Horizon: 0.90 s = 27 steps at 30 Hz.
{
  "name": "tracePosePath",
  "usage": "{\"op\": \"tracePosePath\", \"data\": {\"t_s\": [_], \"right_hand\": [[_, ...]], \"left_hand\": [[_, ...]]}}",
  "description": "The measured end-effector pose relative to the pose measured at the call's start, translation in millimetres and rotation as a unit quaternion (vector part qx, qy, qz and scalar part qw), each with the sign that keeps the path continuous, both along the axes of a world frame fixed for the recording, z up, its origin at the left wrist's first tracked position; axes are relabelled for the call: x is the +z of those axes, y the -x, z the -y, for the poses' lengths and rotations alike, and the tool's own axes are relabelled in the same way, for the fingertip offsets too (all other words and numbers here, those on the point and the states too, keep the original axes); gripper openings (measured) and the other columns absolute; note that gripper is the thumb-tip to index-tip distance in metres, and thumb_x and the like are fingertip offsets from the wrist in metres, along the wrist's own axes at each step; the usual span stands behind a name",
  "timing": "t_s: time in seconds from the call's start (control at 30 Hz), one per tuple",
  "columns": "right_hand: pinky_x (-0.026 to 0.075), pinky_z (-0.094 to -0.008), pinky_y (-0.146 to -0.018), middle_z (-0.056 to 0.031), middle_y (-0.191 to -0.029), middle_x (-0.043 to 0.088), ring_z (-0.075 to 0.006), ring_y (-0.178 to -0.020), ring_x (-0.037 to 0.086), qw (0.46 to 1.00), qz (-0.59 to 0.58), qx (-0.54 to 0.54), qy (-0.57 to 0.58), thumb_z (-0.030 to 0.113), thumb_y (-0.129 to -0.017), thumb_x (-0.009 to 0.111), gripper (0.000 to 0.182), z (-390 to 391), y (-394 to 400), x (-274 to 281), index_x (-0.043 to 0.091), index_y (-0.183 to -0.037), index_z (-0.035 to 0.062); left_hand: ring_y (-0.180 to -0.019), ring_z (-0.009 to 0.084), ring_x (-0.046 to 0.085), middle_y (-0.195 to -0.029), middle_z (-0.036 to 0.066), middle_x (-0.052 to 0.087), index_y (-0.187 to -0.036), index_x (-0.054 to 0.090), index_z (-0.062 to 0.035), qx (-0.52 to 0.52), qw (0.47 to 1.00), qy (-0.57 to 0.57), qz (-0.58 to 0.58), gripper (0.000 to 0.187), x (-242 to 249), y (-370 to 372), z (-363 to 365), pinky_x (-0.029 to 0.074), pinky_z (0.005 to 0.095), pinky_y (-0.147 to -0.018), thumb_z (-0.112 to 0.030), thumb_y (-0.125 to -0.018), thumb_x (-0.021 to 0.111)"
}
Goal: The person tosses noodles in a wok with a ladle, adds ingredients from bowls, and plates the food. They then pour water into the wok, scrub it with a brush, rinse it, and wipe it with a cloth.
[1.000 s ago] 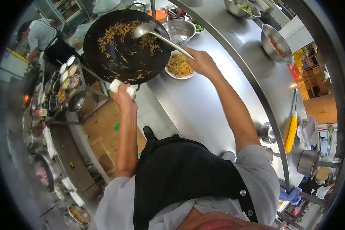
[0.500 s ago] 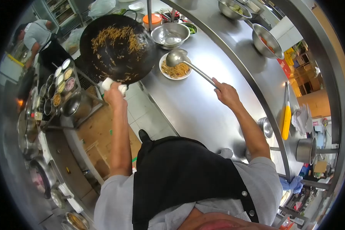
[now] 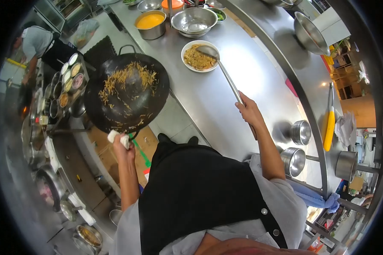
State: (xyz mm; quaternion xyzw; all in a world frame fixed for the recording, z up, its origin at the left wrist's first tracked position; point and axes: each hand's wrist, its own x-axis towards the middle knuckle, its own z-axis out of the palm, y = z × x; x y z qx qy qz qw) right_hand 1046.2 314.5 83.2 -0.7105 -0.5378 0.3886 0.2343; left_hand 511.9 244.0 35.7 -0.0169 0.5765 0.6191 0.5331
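Wok (image 3: 127,91), black and round, is held out over the gap between the cooking line and the steel table (image 3: 208,106), tilted toward the person; left hand (image 3: 122,148) is clamped on its near handle through a folded white cloth (image 3: 118,137), fingers wrapped tight; a second loop handle (image 3: 124,48) shows at the far rim. Judged from its width and thick dark metal, it is heavy, rigid and hot, and with one hand at one edge its weight pulls hard on the wrist; the cloth-wrapped handle is the sound place to take hold, the bare rim is not. Noodles (image 3: 125,80) lie loose in strands across the bowl of the wok, light, soft and likely oily, so they would slide at any steeper tilt. Right hand (image 3: 249,112) is closed around the long shaft of one ladle (image 3: 225,72), whose bowl rests at the edge of the white plate (image 3: 200,55) of noodles on the table; the ladle looks stiff, smooth and light, best gripped well back on the shaft as here.

Counts: one wok; one ladle; one plate of noodles; one orange-filled pot (image 3: 151,23) and one wide steel bowl (image 3: 194,20) beyond the plate; two stacks of small steel bowls (image 3: 301,132) near the right elbow; one yellow-handled tool (image 3: 329,127) on the upper shelf; one other person (image 3: 40,44) at far left, beside a tray of round seasoning cups (image 3: 68,85).
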Motion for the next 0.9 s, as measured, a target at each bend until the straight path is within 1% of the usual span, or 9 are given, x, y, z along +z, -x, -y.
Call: {"op": "tracePosePath", "data": {"t_s": [0.03, 0.1, 0.17, 0.23, 0.43, 0.53, 0.63, 0.67, 0.9], "right_hand": [[0.043, -0.0313, -0.047, 0.0003, -0.071, 0.052, -0.0098, -0.055, 0.048, 0.996, -0.042, -0.043, 0.062, 0.021, -0.099, 0.067, 0.062, 0.7, 14.3, 19.5, 0.053, -0.158, 0.0146], [0.043, -0.031, -0.047, 0.0, -0.071, 0.052, -0.0093, -0.054, 0.049, 0.996, 0.039, 0.014, -0.08, 0.019, -0.1, 0.067, 0.063, 1.5, -0.8, -51.1, 0.05, -0.16, 0.0129], [0.043, -0.03, -0.046, 0.0001, -0.07, 0.052, -0.0088, -0.053, 0.049, 0.995, 0.02, 0.001, -0.102, 0.017, -0.101, 0.066, 0.064, -7.9, 14.6, -51.2, 0.047, -0.161, 0.0109], [0.043, -0.0283, -0.045, 0.0005, -0.07, 0.053, -0.0081, -0.052, 0.049, 0.992, -0.097, -0.084, 0.021, 0.015, -0.103, 0.065, 0.064, 8.6, 71.4, 26.9, 0.043, -0.163, 0.0087], [0.041, -0.0212, -0.043, 0.0026, -0.068, 0.05, -0.0068, -0.048, 0.047, 0.974, -0.223, 0.017, -0.027, 0.009, -0.104, 0.061, 0.064, 1.7, 170.5, 89.3, 0.038, -0.164, 0.0077], [0.045, -0.0266, -0.045, -0.0007, -0.066, 0.053, -0.0116, -0.049, 0.051, 0.95, -0.28, 0.118, 0.078, 0.027, -0.111, 0.052, 0.054, 2.7, 250.4, 84.1, 0.041, -0.159, 0.0056], [0.042, -0.0306, -0.05, -0.0006, -0.068, 0.054, -0.012, -0.058, 0.053, 0.938, -0.184, 0.22, 0.197, 0.046, -0.111, 0.053, 0.043, 33.7, 340.8, -35.6, 0.068, -0.111, 0.006], [0.037, -0.0289, -0.051, 0.0018, -0.066, 0.049, -0.0089, -0.059, 0.047, 0.949, -0.084, 0.28, 0.115, 0.048, -0.11, 0.055, 0.045, 54.1, 362.0, -98.3, 0.07, -0.103, 0.0058], [0.031, -0.027, -0.05, 0.0067, -0.064, 0.045, -0.0047, -0.056, 0.039, 0.925, -0.126, 0.351, 0.074, 0.045, -0.112, 0.053, 0.044, 78.3, 650.0, 58.4, 0.061, -0.091, 0.0065]], "left_hand": [[-0.049, 0.0135, 0.053, -0.071, -0.001, 0.06, -0.095, 0.056, -0.0152, 0.009, 1.0, 0.015, 0.004, 0.011, 2.2, 3.5, 13.2, 0.036, 0.0262, -0.039, -0.014, -0.087, 0.065], [-0.049, 0.0143, 0.052, -0.072, 0.0, 0.06, -0.094, 0.056, -0.0148, 0.027, 0.999, 0.042, 0.017, 0.011, 6.4, 10.2, 38.0, 0.035, 0.027, -0.039, -0.013, -0.087, 0.064], [-0.049, 0.0149, 0.052, -0.071, 0.001, 0.06, -0.093, 0.056, -0.0145, 0.038, 0.998, 0.042, 0.033, 0.01, 3.3, 21.0, 58.6, 0.035, 0.0278, -0.039, -0.012, -0.087, 0.063], [-0.049, 0.0147, 0.052, -0.071, 0.0, 0.059, -0.092, 0.056, -0.0146, 0.036, 0.996, 0.05, 0.061, 0.01, -8.6, 39.6, 82.8, 0.034, 0.029, -0.039, -0.013, -0.086, 0.064], [-0.054, 0.0142, 0.054, -0.074, 0.0, 0.059, -0.097, 0.056, -0.0151, 0.089, 0.989, 0.029, 0.114, 0.017, -31.2, 79.6, 116.2, 0.035, 0.0284, -0.039, -0.013, -0.086, 0.068], [-0.054, 0.0145, 0.054, -0.074, 0.0, 0.059, -0.099, 0.056, -0.015, 0.097, 0.986, -0.025, 0.135, 0.017, -39.5, 112.5, 136.2, 0.035, 0.0286, -0.038, -0.011, -0.086, 0.067], [-0.054, 0.0145, 0.056, -0.074, 0.001, 0.06, -0.099, 0.056, -0.0137, 0.141, 0.966, -0.023, 0.214, 0.017, -27.8, 164.5, 160.6, 0.036, 0.0283, -0.038, -0.01, -0.086, 0.067], [-0.054, 0.0147, 0.056, -0.073, 0.001, 0.06, -0.098, 0.057, -0.0133, 0.143, 0.972, -0.024, 0.187, 0.016, -22.5, 180.2, 171.4, 0.036, 0.0287, -0.038, -0.01, -0.086, 0.067], [-0.054, 0.0159, 0.055, -0.072, 0.002, 0.058, -0.094, 0.054, -0.0138, 0.235, 0.958, -0.039, 0.162, 0.016, -1.0, 372.2, 297.3, 0.037, 0.0312, -0.04, -0.008, -0.086, 0.067]]}}
